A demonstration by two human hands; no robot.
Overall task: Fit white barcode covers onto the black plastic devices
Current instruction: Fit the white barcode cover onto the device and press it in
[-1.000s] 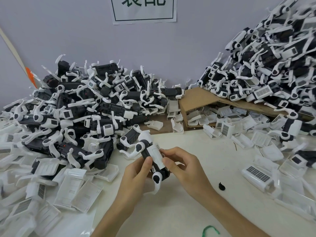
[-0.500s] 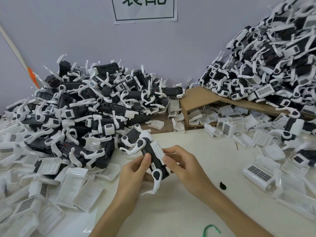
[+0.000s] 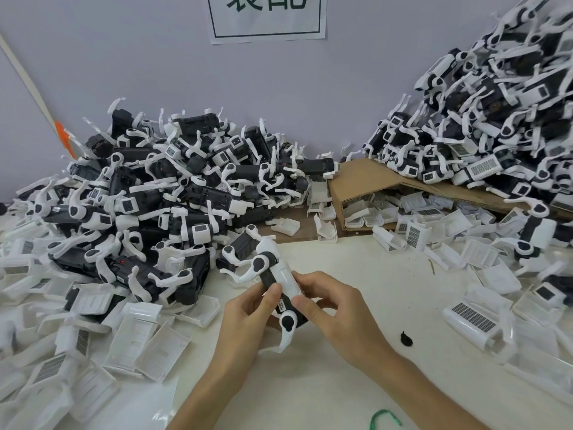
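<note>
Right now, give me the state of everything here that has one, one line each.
Device, held in both hands, tilted.
Cover, on the device; clicked in or not, cannot tell.
Left hand, grips the device.
Right hand, pinches cover and device.
Cardboard box, on its side, open, loose covers inside.

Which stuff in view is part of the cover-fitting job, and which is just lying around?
Job: held black device, white cover on it, left hand, right hand, loose white covers, device pile.
Lying about: cardboard box, wall sign, black scrap, green tie.
</note>
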